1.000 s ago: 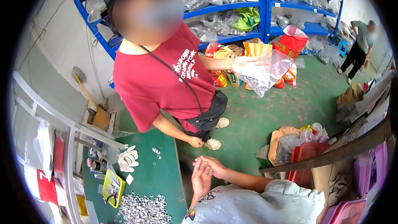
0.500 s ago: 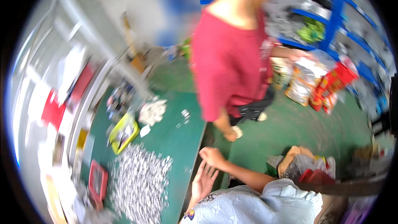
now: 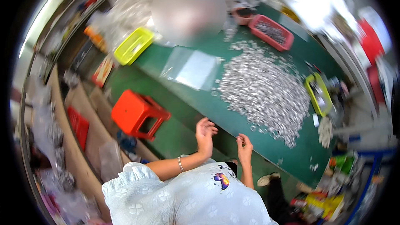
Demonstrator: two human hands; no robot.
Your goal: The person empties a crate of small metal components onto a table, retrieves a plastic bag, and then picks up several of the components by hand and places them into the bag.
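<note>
My left hand [image 3: 205, 135], with a bangle at its wrist, is raised in front of the table's near edge. It is open, its fingers loosely curved and apart, with nothing in it. Close by on the right, my right hand [image 3: 245, 148] is held by the same edge, its thumb and fingertips drawn together; whatever may be between them is too small to make out. Neither hand touches the green table [image 3: 200, 104]. Beyond them on it lies a broad heap of small silvery metal rings [image 3: 264, 93], with a few loose ones at its fringe.
Clear plastic bags [image 3: 193, 68] lie left of the heap. A pink basket [image 3: 273, 33] and a yellow-green basket [image 3: 318, 93] hold small parts; another yellow-green basket [image 3: 134, 46] is far left. An orange stool [image 3: 135, 112] stands on the floor. A person's dark-trousered leg [image 3: 281, 200] shows lower right.
My view has swung to the left, bringing the stool and bags in. The person in the red shirt has mostly left the picture. My hands, close together before, are now apart.
</note>
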